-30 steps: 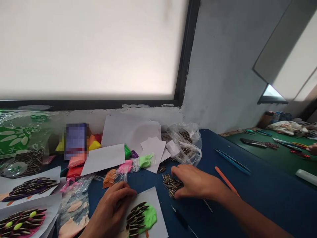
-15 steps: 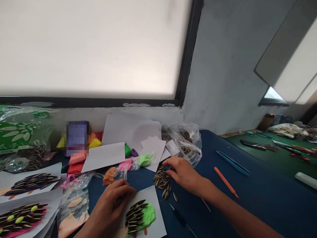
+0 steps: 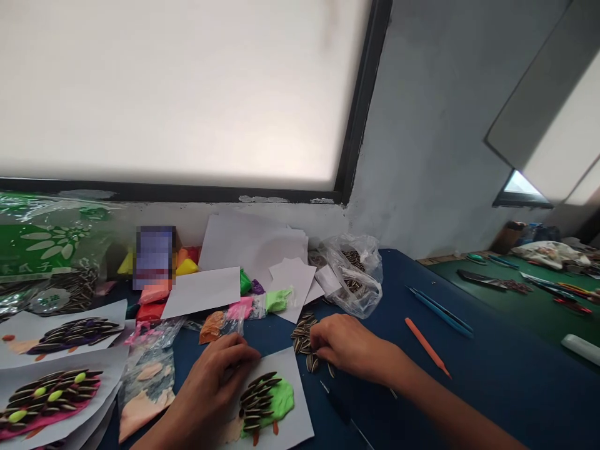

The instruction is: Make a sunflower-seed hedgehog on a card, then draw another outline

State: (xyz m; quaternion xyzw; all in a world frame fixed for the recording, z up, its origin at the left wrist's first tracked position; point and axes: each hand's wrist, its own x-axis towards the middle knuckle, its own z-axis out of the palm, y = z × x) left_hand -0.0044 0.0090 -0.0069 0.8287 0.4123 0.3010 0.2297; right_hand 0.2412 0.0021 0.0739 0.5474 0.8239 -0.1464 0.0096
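My left hand [image 3: 219, 374], fingers curled together, holds down the left part of a white card [image 3: 300, 415]. On the card is a flattened piece of bright green clay [image 3: 284, 400], its left side covered with rows of striped sunflower seeds [image 3: 257, 400]. Small brown clay bits stick out below, and beige clay shows at the left, partly behind the hand. My right hand [image 3: 344, 347] reaches into a loose pile of sunflower seeds [image 3: 304, 334] beyond the card's upper right corner. Its fingers are drawn together at the pile; their tips are hidden, so any seed between them cannot be made out.
Finished-looking seed cards [image 3: 56, 400] lie at the left beside bagged beige clay [image 3: 145, 409]. Coloured clay packets [image 3: 277, 301] and paper sheets [image 3: 253, 240] line the wall. A seed bag [image 3: 351, 275], blue tweezers [image 3: 440, 312], an orange tool [image 3: 427, 347] and a dark-handled needle tool [image 3: 335, 400] lie around.
My right hand has come down and slightly nearer onto the seed pile, its thumb and fingers closing from apart. My left hand stays on the card. The view has shifted slightly.
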